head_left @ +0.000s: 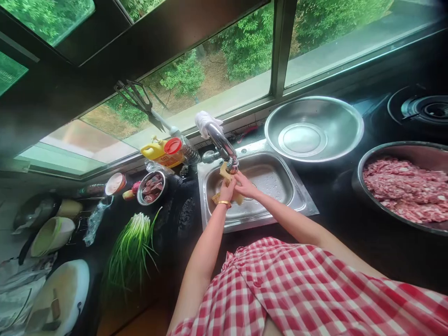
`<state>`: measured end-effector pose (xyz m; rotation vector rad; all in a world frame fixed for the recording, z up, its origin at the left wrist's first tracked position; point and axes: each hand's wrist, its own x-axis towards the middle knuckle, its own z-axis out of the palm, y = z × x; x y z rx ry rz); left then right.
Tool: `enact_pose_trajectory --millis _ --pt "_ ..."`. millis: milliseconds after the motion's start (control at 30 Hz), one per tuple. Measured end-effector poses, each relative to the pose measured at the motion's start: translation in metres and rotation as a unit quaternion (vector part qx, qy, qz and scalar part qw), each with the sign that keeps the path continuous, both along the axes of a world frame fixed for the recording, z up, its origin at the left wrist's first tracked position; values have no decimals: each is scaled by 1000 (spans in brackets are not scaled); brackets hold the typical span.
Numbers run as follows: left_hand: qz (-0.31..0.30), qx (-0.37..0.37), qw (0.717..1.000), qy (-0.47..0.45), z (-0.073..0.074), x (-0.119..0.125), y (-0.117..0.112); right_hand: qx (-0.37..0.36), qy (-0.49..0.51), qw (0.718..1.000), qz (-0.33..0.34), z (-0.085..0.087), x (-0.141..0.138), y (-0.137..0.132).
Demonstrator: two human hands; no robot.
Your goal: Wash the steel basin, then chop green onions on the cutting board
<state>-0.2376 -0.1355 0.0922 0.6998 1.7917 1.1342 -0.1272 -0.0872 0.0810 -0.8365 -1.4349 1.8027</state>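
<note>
My left hand [228, 190] and my right hand [245, 185] meet over the steel sink [297, 196], just below the spout of the chrome faucet [221, 140]. Between them, both hands are closed on a pale yellow, lumpy thing [225, 171] whose kind I cannot make out. Part of it sticks up by the spout, and the fingers hide much of the rest. A brownish-yellow piece [216, 199] lies in the sink at the left, beside my left wrist. Drops of water dot the sink's bottom.
Right of the sink are a wide steel basin [336, 121], a pot of ground meat [409, 186] and a gas burner [434, 109]. To the left are a bowl of dark red chunks [151, 187], green onions [135, 242], a yellow jug [157, 151] and a cutting board [75, 275] with a cleaver.
</note>
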Motion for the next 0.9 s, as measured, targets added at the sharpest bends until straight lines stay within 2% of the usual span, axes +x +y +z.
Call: enact_pose_trajectory --millis 67,200,300,367,467,533,600,700,767,833,900 --pt "-11 -11 999 48 3 -2 0 -13 28 1000 -2 -3 6 7" --pt "-94 36 989 104 7 -2 4 -131 91 987 -27 -14 10 17" --pt "-138 50 982 119 9 2 8 -199 15 978 -69 -22 12 18" --pt "-128 47 980 142 13 5 12 -228 -30 972 -41 -24 14 17" --pt "-115 34 965 232 21 1 16 -203 -25 979 -5 -17 19 16" --pt "-136 22 950 282 27 -6 16 -147 7 989 -27 -7 22 19" --pt "-168 6 941 294 30 -17 13 -102 42 993 -48 3 25 25" --pt "-206 -54 934 288 29 -36 5 -84 62 991 -83 13 31 36" --pt "-180 -68 940 283 26 -46 2 -105 68 986 -107 14 32 42" --pt "-123 -14 956 267 22 -47 4 -142 81 979 -123 14 29 45" --pt "-76 53 971 219 17 -37 11 -175 95 971 -133 14 21 43"
